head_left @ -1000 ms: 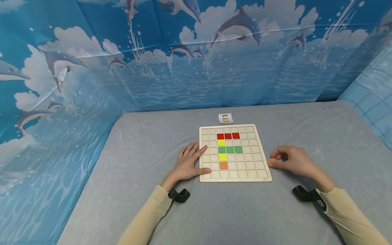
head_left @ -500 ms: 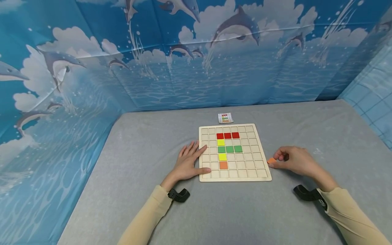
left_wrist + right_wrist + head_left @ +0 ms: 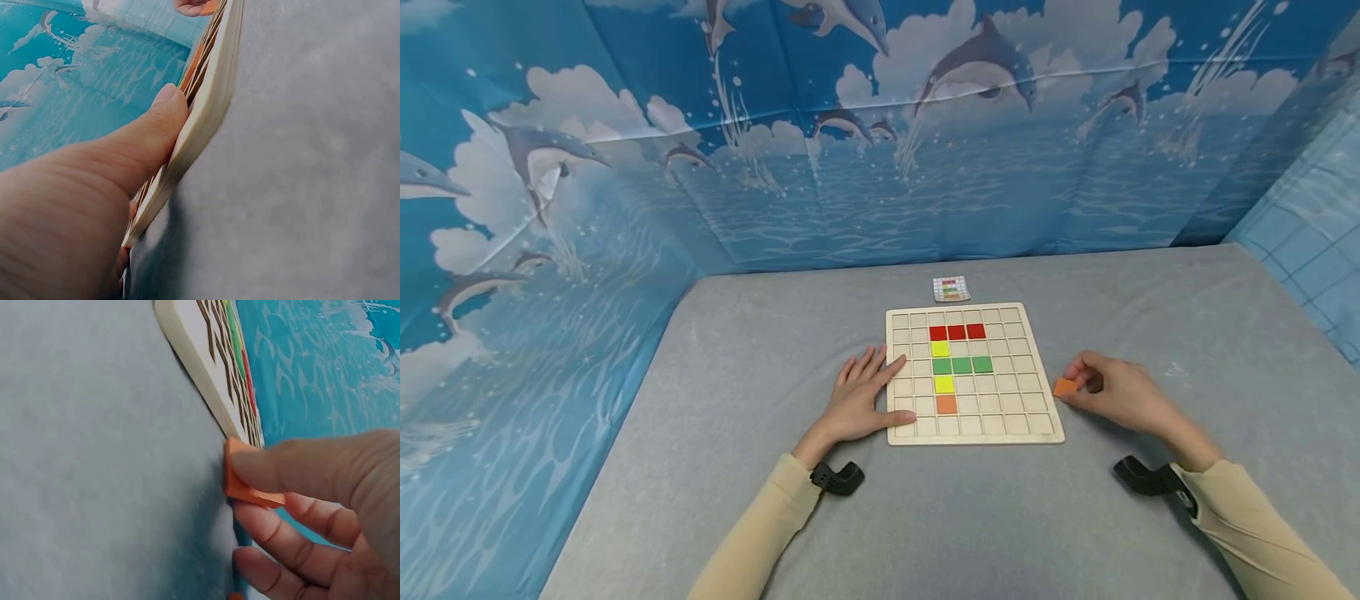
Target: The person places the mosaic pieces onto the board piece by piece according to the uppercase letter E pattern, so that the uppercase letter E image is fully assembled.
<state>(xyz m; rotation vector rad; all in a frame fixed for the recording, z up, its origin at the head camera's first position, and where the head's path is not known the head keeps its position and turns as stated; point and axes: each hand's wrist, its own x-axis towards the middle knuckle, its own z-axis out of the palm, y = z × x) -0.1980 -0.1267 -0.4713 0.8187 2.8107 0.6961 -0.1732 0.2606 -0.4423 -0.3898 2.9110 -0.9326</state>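
Note:
A square wooden grid board (image 3: 1011, 406) lies on the grey cloth. It carries a row of red tiles (image 3: 957, 332), yellow tiles (image 3: 943, 384), a row of green tiles (image 3: 962, 365) and one orange tile (image 3: 947, 404). My left hand (image 3: 857, 408) rests spread along the board's left side, its thumb (image 3: 164, 115) lying on the near-left corner. Just off the right edge, my right hand (image 3: 1116, 392) pinches a loose orange tile (image 3: 250, 481) between thumb and fingers. Another small orange patch (image 3: 235, 596) shows below those fingers; what it belongs to is cut off.
Behind the board lies a small pattern card (image 3: 951, 289) with a coloured grid. Grey cloth (image 3: 760, 358) covers the table. A blue dolphin-print curtain (image 3: 850, 200) hangs along the back and left.
The orange tile in my right fingers has turned slightly and shows more of its face. My left hand and the tiles on the board have stayed put.

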